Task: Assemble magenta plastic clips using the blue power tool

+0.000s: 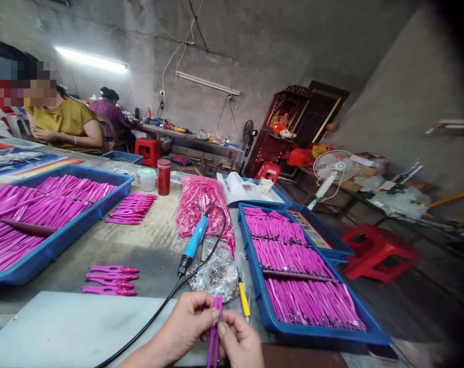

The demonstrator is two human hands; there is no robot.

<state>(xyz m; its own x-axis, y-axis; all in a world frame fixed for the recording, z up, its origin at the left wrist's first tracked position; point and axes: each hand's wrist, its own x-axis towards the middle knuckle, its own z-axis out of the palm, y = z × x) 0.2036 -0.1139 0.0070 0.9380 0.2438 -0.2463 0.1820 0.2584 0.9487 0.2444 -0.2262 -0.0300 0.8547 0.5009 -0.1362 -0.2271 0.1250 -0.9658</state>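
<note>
A slim magenta strip (218, 305) stands upright at the table's near edge, pinched between the fingertips of our left hand (188, 324) and right hand (241, 343). Just beyond lies a blue corded tool (193, 245). To the right sits a blue tray (255, 266) of matching strips.

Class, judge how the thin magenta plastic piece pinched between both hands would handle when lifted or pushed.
Probably light: left hand and right hand pinch the thin magenta plastic piece by fingertips. Long and slim, it likely flexes. Flat-looking, it should slide, not roll.
</note>
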